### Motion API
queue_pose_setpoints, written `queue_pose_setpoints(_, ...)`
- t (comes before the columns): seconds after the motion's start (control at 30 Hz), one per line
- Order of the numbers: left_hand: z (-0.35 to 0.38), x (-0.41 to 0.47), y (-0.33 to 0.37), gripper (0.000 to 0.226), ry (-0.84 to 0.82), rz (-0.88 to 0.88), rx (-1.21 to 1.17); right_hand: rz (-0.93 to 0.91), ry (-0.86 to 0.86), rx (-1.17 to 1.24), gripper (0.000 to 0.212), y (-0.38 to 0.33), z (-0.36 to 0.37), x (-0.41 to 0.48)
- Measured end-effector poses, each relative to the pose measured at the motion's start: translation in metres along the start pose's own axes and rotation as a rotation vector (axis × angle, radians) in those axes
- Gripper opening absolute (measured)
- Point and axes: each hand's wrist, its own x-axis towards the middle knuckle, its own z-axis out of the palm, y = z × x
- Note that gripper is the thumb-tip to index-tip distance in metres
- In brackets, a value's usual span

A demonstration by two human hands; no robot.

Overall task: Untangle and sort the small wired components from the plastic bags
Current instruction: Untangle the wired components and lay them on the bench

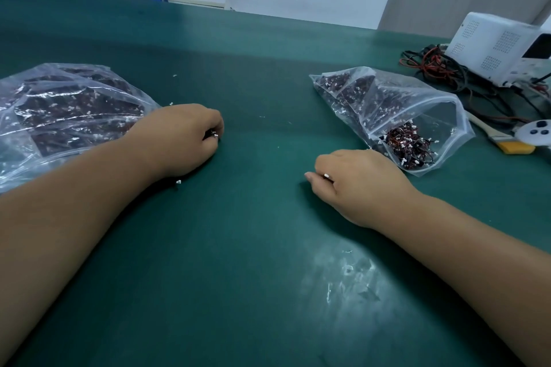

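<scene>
Two clear plastic bags lie on the green table. The left bag [59,110] is full of dark red-and-black wired components with white plugs. The right bag [396,110] is open toward me, and a tangle of the same components [407,146] sits at its mouth. My left hand [182,140] rests on the mat beside the left bag, fingers curled round a small wired component [214,135]. A white plug [178,181] pokes out under its wrist. My right hand [357,185] lies just in front of the right bag and pinches a wired component with a white plug [327,176].
A white power supply [504,48] with a heap of red and black leads [441,68] stands at the far right. A yellow-bristled brush [504,140] and a white round device [536,134] lie beside it. Tiny white scraps dot the mat.
</scene>
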Motion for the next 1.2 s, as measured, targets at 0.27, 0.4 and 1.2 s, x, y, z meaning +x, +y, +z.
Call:
queue_pose_setpoints(0.27,-0.005,0.001,0.029,0.013,0.049,0.184,0.134,0.055,0.298,0.264,0.04,0.017,-0.009,-0.006)
queue_pose_setpoints(0.4,-0.001,0.0,0.036,0.016,0.033,0.219,0.118,0.067,0.593,0.24,0.04,0.047,-0.022,-0.011)
queue_pose_setpoints(1.2,0.0,-0.001,0.034,0.021,-0.018,0.194,0.06,-0.179,0.618,-0.159,0.02,0.06,-0.022,-0.015)
